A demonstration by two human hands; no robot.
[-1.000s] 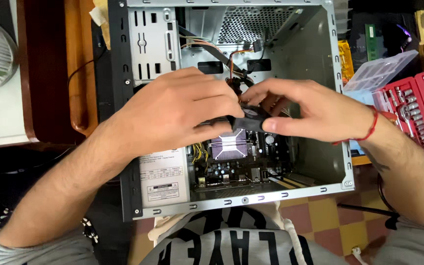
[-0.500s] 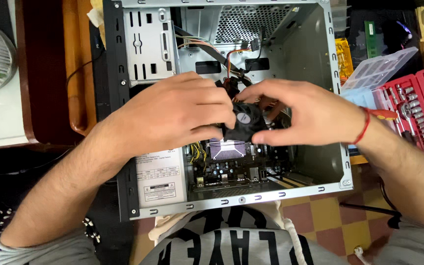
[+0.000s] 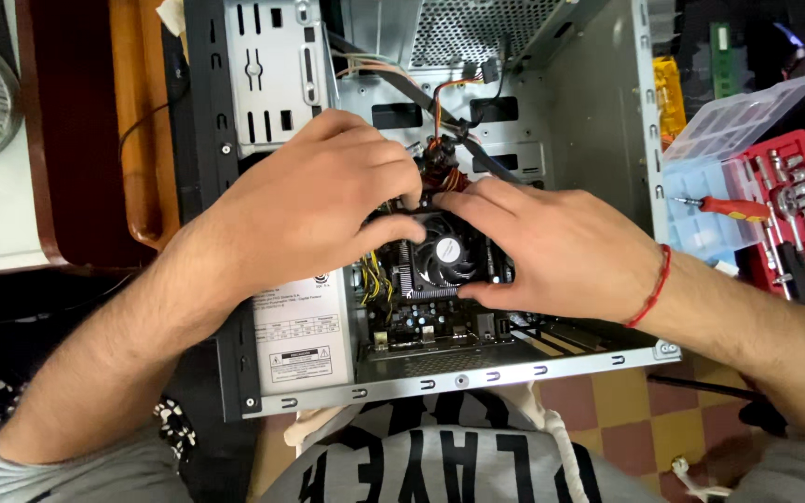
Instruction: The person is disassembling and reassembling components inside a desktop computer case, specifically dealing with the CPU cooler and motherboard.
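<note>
— Two hands on one part: the fan (image 3: 446,253), black and round, sits low in the middle of the open case (image 3: 598,121), on the board (image 3: 421,321).

— Which way from the fingers?

— Directly under them. The left hand (image 3: 314,210) comes in from the left, its thumb laid along the fan's left edge and its fingertips curled down at the top edge. The right hand (image 3: 552,247) comes from the right, fingers flat over the top right rim, thumb tucked under the lower edge. Both are closed lightly around the fan's frame; whether they pinch it or only press on it, I cannot tell.

— Which is nearer?

— Neither; both are touching. The fan looks roughly square in frame, so no long axis to speak of, and the hands bracket it left and right.

— Around it?

— Wires (image 3: 440,163), orange and black, bunch just above the fingertips. Yellow wires run down just left of the fan.

— Labels?

— A white rectangular label (image 3: 302,331) with small black print on the grey power supply, lower left of the fan, and beneath it a second sticker with a warning triangle.

— Outside the case?

— To the right, a clear plastic box (image 3: 733,126) with its lid up, a red-handled screwdriver (image 3: 733,208) lying on it, and a red socket set (image 3: 803,214) beyond. A red thread (image 3: 652,287) circles the right wrist.
</note>
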